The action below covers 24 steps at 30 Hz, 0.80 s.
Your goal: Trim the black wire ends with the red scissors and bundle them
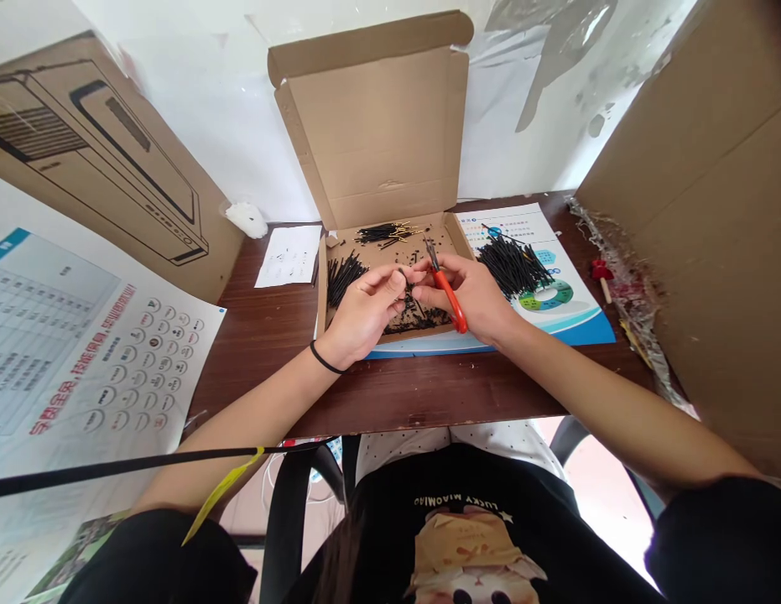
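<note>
My left hand [368,309], with a black band on the wrist, is closed in a pinch over the front of an open cardboard box [390,184]. A tiny dark piece shows at its fingertips, too small to name. Close beside it, my right hand [476,294] holds red-handled scissors [449,295], their metal tips pointing away from me. The fingertips of both hands nearly meet. Inside the box lie a bundle of black strips [345,278] at the left, black pieces with gold-coloured ends [387,234] at the back, and small black scraps [421,317] in front.
A heap of black strips [514,264] lies on a printed sheet [588,315] right of the box. White paper [288,256] is at the left on the brown table [390,394]. Cardboard panels [705,210] rise at both sides. A red-topped item [601,272] sits far right.
</note>
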Motion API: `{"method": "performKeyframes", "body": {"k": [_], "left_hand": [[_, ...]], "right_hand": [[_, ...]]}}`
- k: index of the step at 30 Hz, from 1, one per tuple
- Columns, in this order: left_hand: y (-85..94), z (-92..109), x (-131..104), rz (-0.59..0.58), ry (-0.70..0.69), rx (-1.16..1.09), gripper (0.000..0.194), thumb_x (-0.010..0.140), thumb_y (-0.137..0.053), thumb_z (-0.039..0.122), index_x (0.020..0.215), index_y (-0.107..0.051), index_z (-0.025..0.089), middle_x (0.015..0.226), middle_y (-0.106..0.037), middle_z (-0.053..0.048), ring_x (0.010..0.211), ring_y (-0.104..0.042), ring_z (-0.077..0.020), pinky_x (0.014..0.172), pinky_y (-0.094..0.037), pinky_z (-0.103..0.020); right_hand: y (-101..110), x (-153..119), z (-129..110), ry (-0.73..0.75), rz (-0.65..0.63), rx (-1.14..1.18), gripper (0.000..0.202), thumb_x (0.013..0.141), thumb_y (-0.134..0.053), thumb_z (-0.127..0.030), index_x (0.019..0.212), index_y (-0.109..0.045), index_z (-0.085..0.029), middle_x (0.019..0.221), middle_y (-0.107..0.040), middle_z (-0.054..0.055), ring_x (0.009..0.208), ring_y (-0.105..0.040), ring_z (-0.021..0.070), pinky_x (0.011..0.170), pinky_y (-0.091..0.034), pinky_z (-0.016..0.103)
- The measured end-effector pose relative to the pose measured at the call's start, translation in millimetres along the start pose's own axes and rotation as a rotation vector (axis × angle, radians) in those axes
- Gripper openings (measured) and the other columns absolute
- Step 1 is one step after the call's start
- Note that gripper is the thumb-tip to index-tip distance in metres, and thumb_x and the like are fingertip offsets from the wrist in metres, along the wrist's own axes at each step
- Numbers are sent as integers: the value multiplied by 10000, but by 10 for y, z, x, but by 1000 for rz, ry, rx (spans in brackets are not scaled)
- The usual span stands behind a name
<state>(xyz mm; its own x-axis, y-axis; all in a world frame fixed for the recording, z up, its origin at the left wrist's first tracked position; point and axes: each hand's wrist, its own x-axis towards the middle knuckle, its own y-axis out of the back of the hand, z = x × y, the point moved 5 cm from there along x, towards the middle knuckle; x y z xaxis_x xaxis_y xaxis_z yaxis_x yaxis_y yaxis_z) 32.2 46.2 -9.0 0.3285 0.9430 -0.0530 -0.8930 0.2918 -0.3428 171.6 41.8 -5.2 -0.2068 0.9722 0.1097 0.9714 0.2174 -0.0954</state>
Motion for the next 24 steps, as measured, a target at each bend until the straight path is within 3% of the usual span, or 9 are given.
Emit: {"method": "performKeyframes", "body": {"k": [7,14,18,21,24], "left_hand": [[37,-25,17,33,-40,115,331,722,-777,498,816,-663,201,1033,-703,-51,721,-590,-83,624,-488,-232],[47,5,20,63,-64,184,355,692,-791,526,790,-671,207,892,-716,-55,700,-616,-104,606,-502,-248],[23,13,9,56,-51,156,360,673,-812,510,786,-668,200,885,-704,-43,719,-609,-105,621,-498,-249],[42,49,19,61,-98,187,314,735,-774,485,808,-655,203,838,-660,-21,664,-556,-91,595,-469,-247],[124,109,39,141,-151,290,311,837,-665,510,777,-638,207,737,-600,-6,596,-504,-87,560,-434,-250]], "right_hand": [[-29,-13,-22,-10,-51,18,437,607,-864,-400,955,-662,-229,796,-641,-24,750,-605,135,720,-511,299],[-49,-42,-76,-72,-40,-57,434,616,-849,-472,921,-654,-232,719,-600,-34,604,-481,102,549,-401,264],[-50,-40,-65,-67,-54,-33,435,618,-848,-461,916,-635,-227,711,-580,-45,599,-471,95,554,-401,261],[-39,-33,-36,-76,-38,-14,429,610,-854,-428,907,-620,-225,727,-573,-46,608,-469,92,568,-406,266],[-30,-34,-22,-94,-16,-25,418,598,-860,-387,896,-613,-230,754,-582,-36,639,-486,101,593,-419,278]]}}
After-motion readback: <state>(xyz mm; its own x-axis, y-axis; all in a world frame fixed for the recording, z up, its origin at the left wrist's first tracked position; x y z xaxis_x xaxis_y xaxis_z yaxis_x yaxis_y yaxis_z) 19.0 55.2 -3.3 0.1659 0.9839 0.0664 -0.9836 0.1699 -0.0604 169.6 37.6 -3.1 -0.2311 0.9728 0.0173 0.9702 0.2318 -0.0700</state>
